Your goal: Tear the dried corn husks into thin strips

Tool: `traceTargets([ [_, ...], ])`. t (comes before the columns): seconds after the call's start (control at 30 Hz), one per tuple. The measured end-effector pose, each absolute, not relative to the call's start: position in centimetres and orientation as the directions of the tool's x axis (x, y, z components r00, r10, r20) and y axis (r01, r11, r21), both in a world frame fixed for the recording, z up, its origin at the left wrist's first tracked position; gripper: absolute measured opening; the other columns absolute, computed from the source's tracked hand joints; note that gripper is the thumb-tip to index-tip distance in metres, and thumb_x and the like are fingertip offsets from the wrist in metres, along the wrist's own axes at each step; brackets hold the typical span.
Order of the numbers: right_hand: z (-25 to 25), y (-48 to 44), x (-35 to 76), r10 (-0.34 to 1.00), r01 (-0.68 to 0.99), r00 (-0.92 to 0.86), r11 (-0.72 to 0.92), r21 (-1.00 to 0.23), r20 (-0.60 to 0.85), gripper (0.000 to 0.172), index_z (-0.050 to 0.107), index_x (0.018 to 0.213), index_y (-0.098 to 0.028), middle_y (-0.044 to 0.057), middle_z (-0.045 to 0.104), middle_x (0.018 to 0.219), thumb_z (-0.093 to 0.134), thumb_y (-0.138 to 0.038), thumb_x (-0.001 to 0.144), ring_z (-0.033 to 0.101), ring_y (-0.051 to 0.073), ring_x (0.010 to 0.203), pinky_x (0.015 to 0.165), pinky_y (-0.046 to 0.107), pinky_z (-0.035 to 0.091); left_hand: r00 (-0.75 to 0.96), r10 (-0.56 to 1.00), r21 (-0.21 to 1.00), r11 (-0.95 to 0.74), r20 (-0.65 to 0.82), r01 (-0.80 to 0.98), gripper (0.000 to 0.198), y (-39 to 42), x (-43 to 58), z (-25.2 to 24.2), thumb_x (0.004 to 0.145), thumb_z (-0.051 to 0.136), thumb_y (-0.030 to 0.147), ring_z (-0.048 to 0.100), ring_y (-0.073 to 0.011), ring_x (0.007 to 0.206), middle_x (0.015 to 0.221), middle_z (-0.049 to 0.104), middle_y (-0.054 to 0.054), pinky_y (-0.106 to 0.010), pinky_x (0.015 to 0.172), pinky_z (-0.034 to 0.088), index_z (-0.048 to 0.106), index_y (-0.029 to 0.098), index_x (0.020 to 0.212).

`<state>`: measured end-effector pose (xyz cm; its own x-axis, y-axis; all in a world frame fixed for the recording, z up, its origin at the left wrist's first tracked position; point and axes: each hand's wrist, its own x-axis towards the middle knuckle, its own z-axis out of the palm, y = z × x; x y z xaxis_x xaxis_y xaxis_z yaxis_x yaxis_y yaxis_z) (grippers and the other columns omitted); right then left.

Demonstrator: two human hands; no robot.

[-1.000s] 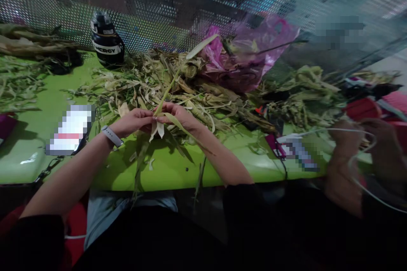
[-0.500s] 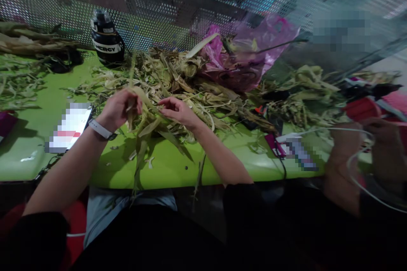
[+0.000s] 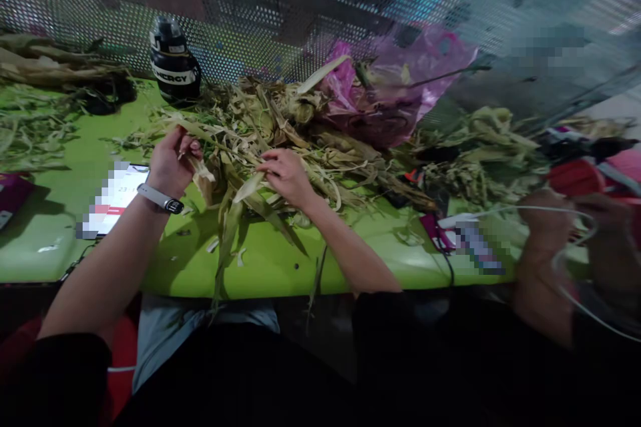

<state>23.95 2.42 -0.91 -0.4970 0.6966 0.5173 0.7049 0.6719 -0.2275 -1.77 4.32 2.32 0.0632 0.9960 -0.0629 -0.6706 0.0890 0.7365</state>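
Observation:
My left hand (image 3: pixel 171 161), wearing a white wristband (image 3: pixel 159 199), is turned palm up with its fingers curled round a dried corn husk (image 3: pixel 203 179). The husk's pale, cut-looking end sticks out below the fingers. My right hand (image 3: pixel 286 177) pinches a pale husk strip (image 3: pixel 248 187) between thumb and fingers, to the right of the left hand. Between the hands, long husk leaves (image 3: pixel 228 223) hang toward the front edge of the green table (image 3: pixel 190 273). A heap of dry husks (image 3: pixel 260 113) lies just behind both hands.
A black bottle (image 3: pixel 174 67) stands at the back. A pink plastic bag (image 3: pixel 385 113) rests on the heap. One lit phone (image 3: pixel 117 197) lies left, another phone (image 3: pixel 478 247) right. At far right are another person's hands (image 3: pixel 545 213) with a white cable. A perforated metal panel (image 3: pixel 260 27) stands behind.
My left hand has moved slightly left and up and turned palm upward, away from the right. My right hand has shifted slightly right and now pinches a pale strip.

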Motion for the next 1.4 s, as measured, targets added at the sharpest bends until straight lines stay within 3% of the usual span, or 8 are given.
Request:
traceTargets([
  [0.13,0.0,1.9,24.3,0.530,0.642,-0.355,0.737,-0.211,0.770,0.020,0.067,0.096,-0.025,0.007,0.058,0.108,0.049,-0.018,0.090,0.054,0.019,0.105,0.091,0.036,0.044,0.239,0.944,0.797,0.323,-0.229,-0.511,0.020,3.2,-0.5,1.6,0.070,0.065,0.011,0.023,-0.0037,0.041,0.045,0.029,0.009,-0.020,0.044,0.019,0.046,0.017,0.067],
  [0.37,-0.6,0.9,24.0,0.369,0.638,-0.528,0.766,0.072,0.765,0.017,0.064,0.097,-0.026,0.005,0.060,0.103,0.051,-0.018,0.090,0.055,0.016,0.095,0.084,0.031,0.047,0.519,0.721,0.712,0.648,-0.459,-0.271,0.033,-0.7,4.2,1.1,0.078,0.066,0.034,0.020,-0.0038,0.032,0.040,0.026,0.008,-0.018,0.034,0.012,0.043,0.018,0.060],
  [0.53,-1.2,0.7,24.3,0.545,0.745,-0.457,0.667,-0.033,0.703,0.019,0.064,0.103,-0.027,0.007,0.061,0.101,0.048,-0.024,0.093,0.056,0.019,0.097,0.087,0.037,0.047,0.205,0.943,0.580,0.323,-0.261,-0.748,0.041,0.8,2.8,1.6,0.088,0.053,0.042,0.027,-0.0038,0.036,0.041,0.027,0.008,-0.016,0.039,0.030,0.034,0.019,0.061],
  [0.73,-2.3,1.0,25.0,0.648,0.701,-0.522,0.696,-0.154,0.554,0.022,0.065,0.106,-0.030,0.008,0.061,0.109,0.047,-0.029,0.093,0.055,0.023,0.108,0.098,0.043,0.042,0.342,0.835,0.723,0.546,-0.431,-0.422,0.017,1.0,3.0,0.4,0.088,0.053,0.025,0.035,-0.0043,0.037,0.045,0.038,0.007,-0.014,0.037,0.028,0.051,0.015,0.074],
  [1.0,-0.9,1.0,25.5,0.650,0.773,-0.409,0.620,-0.135,0.641,0.021,0.065,0.099,-0.028,0.009,0.062,0.106,0.045,-0.031,0.094,0.054,0.024,0.107,0.098,0.044,0.040,0.057,0.997,0.999,-0.047,0.046,0.019,0.053,1.1,1.2,1.2,0.057,0.083,0.019,0.059,-0.0171,0.076,0.079,0.060,-0.001,-0.024,0.060,0.041,0.055,0.017,0.102],
  [1.17,-0.4,1.2,25.7,0.657,0.799,-0.243,0.553,-0.237,0.714,0.023,0.063,0.098,-0.024,0.010,0.060,0.107,0.042,-0.031,0.096,0.052,0.024,0.107,0.097,0.047,0.038,-0.084,0.884,0.881,-0.442,0.460,0.171,0.028,-0.3,1.4,2.5,0.080,0.070,0.033,0.053,-0.0188,0.099,0.101,0.060,-0.006,-0.027,0.071,0.041,0.057,0.022,0.103],
  [1.3,-0.5,-0.1,24.7,0.655,0.760,-0.388,0.625,-0.176,0.649,0.019,0.062,0.098,-0.025,0.010,0.060,0.106,0.044,-0.028,0.095,0.053,0.024,0.107,0.097,0.047,0.038,0.514,0.847,0.971,-0.217,0.135,0.102,0.034,-2.4,3.5,2.7,0.087,0.057,0.047,0.057,-0.0146,0.066,0.072,0.064,-0.005,-0.028,0.061,0.043,0.062,0.015,0.076],
  [1.4,-0.8,-0.8,23.8,0.620,0.729,-0.480,0.676,-0.111,0.620,0.019,0.062,0.097,-0.024,0.010,0.060,0.106,0.043,-0.025,0.094,0.053,0.024,0.108,0.097,0.046,0.039,0.687,0.727,0.991,-0.095,0.006,0.092,0.035,-3.1,4.7,2.1,0.082,0.063,0.047,0.055,-0.0121,0.060,0.066,0.062,-0.003,-0.025,0.056,0.040,0.062,0.013,0.073],
])
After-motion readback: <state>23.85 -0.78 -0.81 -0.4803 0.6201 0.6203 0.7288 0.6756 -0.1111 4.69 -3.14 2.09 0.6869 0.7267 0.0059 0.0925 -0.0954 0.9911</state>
